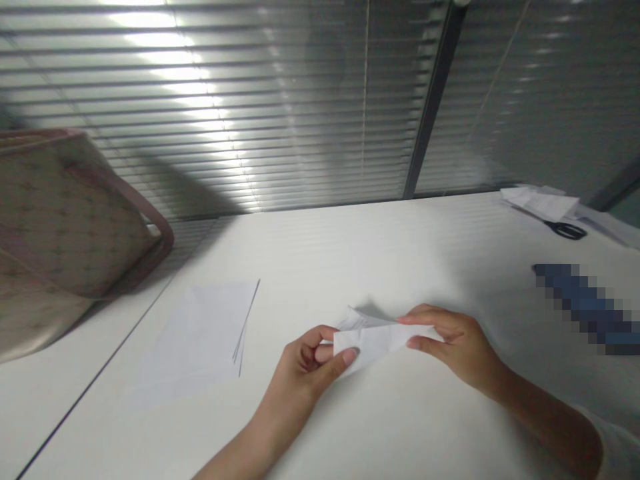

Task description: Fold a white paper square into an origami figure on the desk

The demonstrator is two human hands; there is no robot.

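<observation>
A small folded piece of white paper (373,340) sits just above the white table (400,247), held from both ends. My left hand (307,367) pinches its left end between thumb and curled fingers. My right hand (453,343) grips the right end, index finger laid along the top fold and thumb beneath. The paper is folded into a narrow strip with a flap sticking up at its upper left.
A thin stack of white sheets (200,340) lies to the left. A patterned beige bag (60,227) with a pink strap stands at far left. Scissors (565,230) and loose papers (543,203) lie at back right, beside a blurred dark blue object (585,303). Window blinds close off the back.
</observation>
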